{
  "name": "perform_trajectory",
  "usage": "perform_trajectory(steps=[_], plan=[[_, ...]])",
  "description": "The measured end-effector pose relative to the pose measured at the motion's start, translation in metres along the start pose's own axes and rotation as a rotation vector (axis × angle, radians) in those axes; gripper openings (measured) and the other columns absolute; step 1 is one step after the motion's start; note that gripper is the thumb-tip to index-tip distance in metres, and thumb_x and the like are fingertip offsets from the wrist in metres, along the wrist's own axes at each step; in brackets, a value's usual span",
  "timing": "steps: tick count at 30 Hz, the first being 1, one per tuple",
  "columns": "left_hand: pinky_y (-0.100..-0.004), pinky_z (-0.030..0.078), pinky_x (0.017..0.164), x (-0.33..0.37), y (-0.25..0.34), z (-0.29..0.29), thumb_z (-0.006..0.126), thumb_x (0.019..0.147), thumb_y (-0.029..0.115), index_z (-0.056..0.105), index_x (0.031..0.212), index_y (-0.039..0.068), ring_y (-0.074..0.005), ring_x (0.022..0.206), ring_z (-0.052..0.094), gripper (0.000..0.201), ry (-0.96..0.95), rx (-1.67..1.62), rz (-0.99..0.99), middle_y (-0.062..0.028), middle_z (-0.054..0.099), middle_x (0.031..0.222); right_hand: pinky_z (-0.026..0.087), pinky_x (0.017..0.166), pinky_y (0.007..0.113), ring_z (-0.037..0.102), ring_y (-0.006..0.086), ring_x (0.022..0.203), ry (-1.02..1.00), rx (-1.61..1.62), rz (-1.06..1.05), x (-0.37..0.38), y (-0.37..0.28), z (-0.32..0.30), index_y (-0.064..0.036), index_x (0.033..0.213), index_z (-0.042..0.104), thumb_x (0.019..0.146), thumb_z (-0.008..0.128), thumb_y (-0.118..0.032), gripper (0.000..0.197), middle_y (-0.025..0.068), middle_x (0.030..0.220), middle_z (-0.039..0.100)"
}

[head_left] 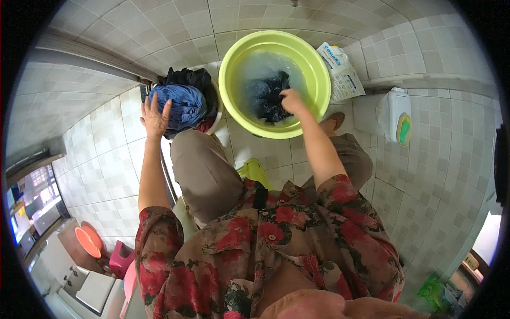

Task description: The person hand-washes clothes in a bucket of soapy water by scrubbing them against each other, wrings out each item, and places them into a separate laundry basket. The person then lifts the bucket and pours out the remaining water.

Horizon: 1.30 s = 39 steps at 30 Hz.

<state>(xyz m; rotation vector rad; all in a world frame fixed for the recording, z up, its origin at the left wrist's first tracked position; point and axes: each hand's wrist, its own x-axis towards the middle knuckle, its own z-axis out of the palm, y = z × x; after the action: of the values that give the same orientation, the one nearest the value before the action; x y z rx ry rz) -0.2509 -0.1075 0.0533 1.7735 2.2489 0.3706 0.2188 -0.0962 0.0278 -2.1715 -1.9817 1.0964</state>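
A large yellow-green basin (230,103) holds cloudy water with a dark garment (268,95) soaking in it. My right hand (291,101) reaches in over the basin's right side, its fingers closed on the edge of the dark cloth. To the left of the basin, crumpled blue cloth (186,106) tops a heap of laundry in a pale tub (218,118). Black cloth (199,78) lies behind it, and a bit of dark red shows below. My left hand (155,117) is at the blue cloth's left edge with its fingers spread, gripping nothing.
A white printed bag (341,73) leans by the basin's right rim. Further right is a white container (398,114) with a green and yellow item on it. A yellow-green stool (255,171) shows between my knees. Tiled walls close in behind the basin. An orange basin (88,242) stands lower left.
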Motion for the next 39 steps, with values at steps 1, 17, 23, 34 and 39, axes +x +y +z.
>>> perform_trajectory(steps=[1,17,23,34,39], plan=[[-0.0572,0.029,0.103,0.012,0.008,-0.008,0.059,0.084,0.054,0.044,0.137,0.016,-0.0389,0.131,0.034,0.067,0.154,-0.04,0.118,-0.0177,0.039,0.142,0.04,0.1,0.039,0.053,0.0356,0.115,0.187,0.305,0.126,0.012,0.013,-0.011,-0.0017,0.119,0.059,0.078,0.047,-0.004,0.043,0.023,0.117,0.059],[-0.0338,0.049,0.081,-0.037,0.283,0.009,0.064,0.084,0.015,0.053,0.125,0.004,-0.0239,0.087,0.064,0.044,-0.316,-0.827,0.69,-0.0179,0.063,0.11,0.048,0.067,0.024,0.058,0.0097,0.075,0.335,1.003,-0.478,-0.19,-0.155,-0.258,0.0078,0.104,0.06,0.078,0.048,0.0,0.029,0.0046,0.086,0.064],[-0.0271,0.046,0.067,-0.038,0.292,0.005,0.057,0.091,0.015,0.064,0.095,0.0,-0.011,0.068,0.052,0.017,-0.356,-1.14,0.41,-0.0051,0.063,0.074,0.049,0.076,0.025,0.059,0.0113,0.082,0.449,0.871,-0.481,-0.172,-0.136,-0.254,0.0059,0.105,0.06,0.082,0.056,-0.002,0.024,0.0049,0.091,0.065],[-0.0323,0.047,0.068,-0.038,0.289,-0.042,0.06,0.084,0.016,0.062,0.09,0.001,-0.0256,0.07,0.056,0.016,-0.425,-0.931,0.611,-0.0109,0.06,0.079,0.047,0.088,0.04,0.059,0.0362,0.103,0.315,0.201,-0.16,-0.082,-0.115,-0.107,-0.0085,0.126,0.048,0.071,0.072,-0.031,0.064,0.0189,0.109,0.062],[-0.0419,0.049,0.088,-0.022,0.259,-0.018,0.062,0.082,0.03,0.067,0.099,0.008,-0.0368,0.098,0.059,0.029,-0.249,-0.062,0.626,-0.0144,0.062,0.104,0.052,0.082,0.045,0.058,0.0369,0.103,0.09,-0.313,0.011,-0.035,-0.087,-0.032,-0.0139,0.135,0.044,0.08,0.063,-0.011,0.058,0.0193,0.121,0.052]])
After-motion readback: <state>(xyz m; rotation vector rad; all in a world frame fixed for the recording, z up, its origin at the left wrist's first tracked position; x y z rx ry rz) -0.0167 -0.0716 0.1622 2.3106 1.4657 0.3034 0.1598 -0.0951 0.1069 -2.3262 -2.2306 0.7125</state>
